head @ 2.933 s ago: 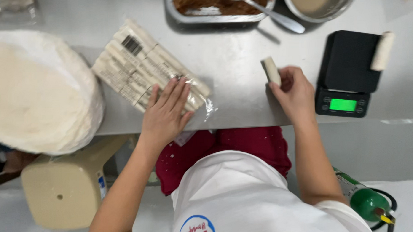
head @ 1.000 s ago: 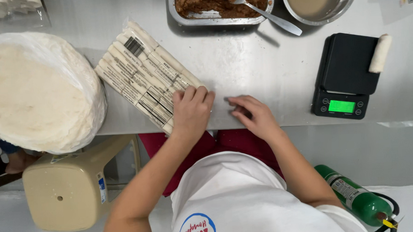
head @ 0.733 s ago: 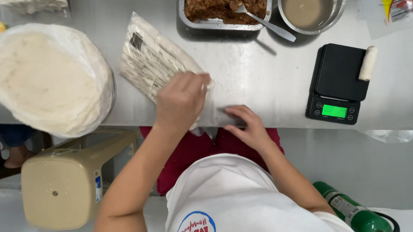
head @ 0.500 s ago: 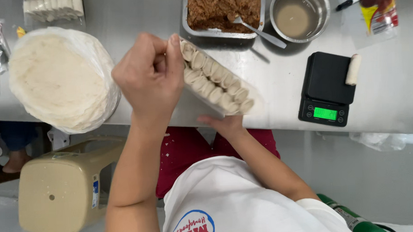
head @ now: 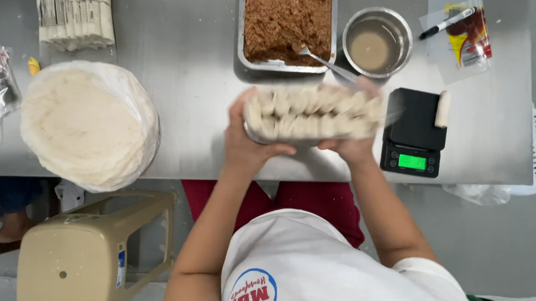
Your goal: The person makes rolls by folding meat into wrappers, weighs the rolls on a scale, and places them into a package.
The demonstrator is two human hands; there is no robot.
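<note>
I hold a clear plastic pack of pale rolled wraps (head: 314, 112) up above the steel table (head: 189, 100), blurred by motion. My left hand (head: 247, 142) grips its left end from below, thumb curled under the pack. My right hand (head: 354, 147) grips its right end, fingers hidden behind the pack. The pack lies crosswise, in front of the metal tray of brown minced filling (head: 287, 25).
A stack of round white wrappers in plastic (head: 86, 124) sits at the left. A fork (head: 321, 59) rests in the tray, a steel bowl (head: 377, 43) beside it. A black scale (head: 416, 130) carries one roll (head: 442, 109). Another pack (head: 76, 20), a marker (head: 447, 22) and a tan stool (head: 81, 258) are nearby.
The pack lay flat on the table under my left hand; both hands have since lifted it and turned it crosswise. My right hand has come up to grip its right end.
</note>
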